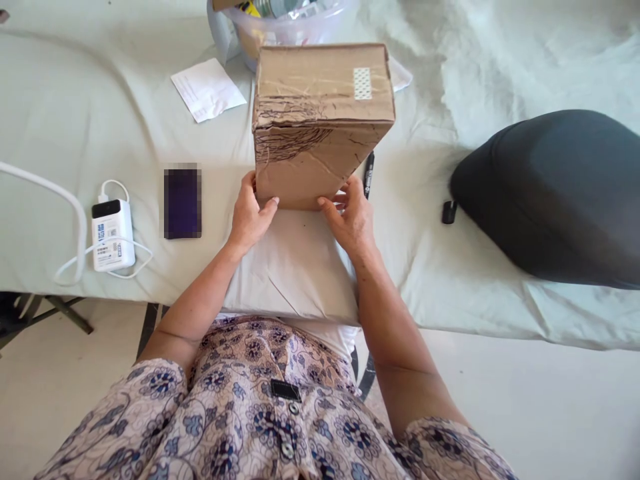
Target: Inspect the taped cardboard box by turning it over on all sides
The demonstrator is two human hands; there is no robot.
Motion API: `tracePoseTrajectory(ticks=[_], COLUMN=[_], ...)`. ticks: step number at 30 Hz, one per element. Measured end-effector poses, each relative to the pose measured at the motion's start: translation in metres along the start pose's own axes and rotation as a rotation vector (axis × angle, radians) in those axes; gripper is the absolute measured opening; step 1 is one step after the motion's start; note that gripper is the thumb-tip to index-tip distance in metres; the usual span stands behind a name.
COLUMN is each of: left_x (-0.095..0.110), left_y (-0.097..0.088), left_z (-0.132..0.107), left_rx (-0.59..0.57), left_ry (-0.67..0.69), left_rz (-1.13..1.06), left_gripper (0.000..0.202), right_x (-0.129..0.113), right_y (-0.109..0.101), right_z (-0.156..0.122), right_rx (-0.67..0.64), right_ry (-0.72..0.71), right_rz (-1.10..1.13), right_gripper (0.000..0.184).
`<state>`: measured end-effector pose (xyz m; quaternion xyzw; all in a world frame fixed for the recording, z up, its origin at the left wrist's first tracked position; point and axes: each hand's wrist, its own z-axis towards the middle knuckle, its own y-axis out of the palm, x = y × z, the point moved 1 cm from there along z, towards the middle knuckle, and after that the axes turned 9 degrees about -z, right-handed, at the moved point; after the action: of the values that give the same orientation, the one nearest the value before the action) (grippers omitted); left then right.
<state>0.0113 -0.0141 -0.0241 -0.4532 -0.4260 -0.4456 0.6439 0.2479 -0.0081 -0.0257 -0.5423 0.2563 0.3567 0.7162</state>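
Note:
A brown cardboard box [320,120], taped and scribbled over with dark pen, stands tilted on a table covered with a pale cloth [75,113]. My left hand [250,217] grips its lower left corner, thumb on the front face. My right hand [350,217] holds the lower right edge, fingers curled under the box. A black marker [369,175] lies just right of the box, beside my right hand.
A white power bank [113,233] with its cable and a dark phone [183,202] lie to the left. A white paper slip [209,89] and a clear plastic tub [285,27] sit behind the box. A dark cushion [555,193] lies at right.

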Motion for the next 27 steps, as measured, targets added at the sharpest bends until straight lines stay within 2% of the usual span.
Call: tracePoseTrajectory(ticks=[5,10,14,19,23,27], left_x=[0.014,0.024,0.027,0.030,0.031,0.042], left_y=[0.002,0.006,0.005,0.007,0.007,-0.002], left_z=[-0.004,-0.008,-0.009,-0.013,-0.014,-0.012], left_rx=[0.013,0.006,0.005,0.088,0.106,0.119], left_ry=[-0.014,0.116,0.119,0.117,0.229,0.308], left_rz=[-0.083,-0.136,-0.074,-0.130,-0.217,-0.151], left_gripper=[0.073,0.087,0.084,0.075,0.086,0.092], right_x=[-0.008,-0.012,-0.008,-0.011,-0.016,-0.010], right_y=[-0.005,-0.005,-0.003,-0.006,-0.013,-0.023], right_z=[-0.002,-0.003,-0.001,-0.002,-0.002,0.003], right_rx=[0.066,0.119,0.104,0.123,0.225,0.393], right_ry=[0.009,-0.005,-0.010,-0.038,-0.066,0.067], right_rz=[0.033,0.043,0.038,-0.007,0.052,0.149], right_gripper=[0.068,0.072,0.075,0.073,0.079,0.079])
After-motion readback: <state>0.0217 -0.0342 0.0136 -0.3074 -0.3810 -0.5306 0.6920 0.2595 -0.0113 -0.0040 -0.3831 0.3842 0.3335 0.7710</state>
